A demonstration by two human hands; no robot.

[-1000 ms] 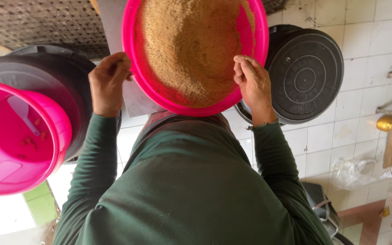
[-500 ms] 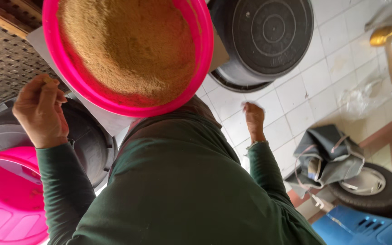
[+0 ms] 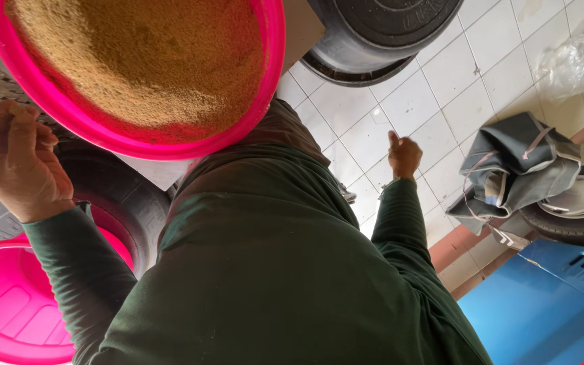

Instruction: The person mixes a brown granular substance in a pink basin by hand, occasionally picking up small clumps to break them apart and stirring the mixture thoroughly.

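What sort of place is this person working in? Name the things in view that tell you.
Probably a tiled yard or work area at a home or small workshop. Signs: the white tiled floor, big black tubs beside a pink basin of brown grain, and a vehicle wheel at the edge.

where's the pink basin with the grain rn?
Head view, upper left: the pink basin of grain sits in front of the person's torso, just right of the raised left hand, with a black tub to its right.

Round pink plastic basin (image 3: 268, 81) holding brown grain (image 3: 143, 57); black plastic tub (image 3: 380, 30) right of it; second pink plastic basin (image 3: 8, 311) lower left.
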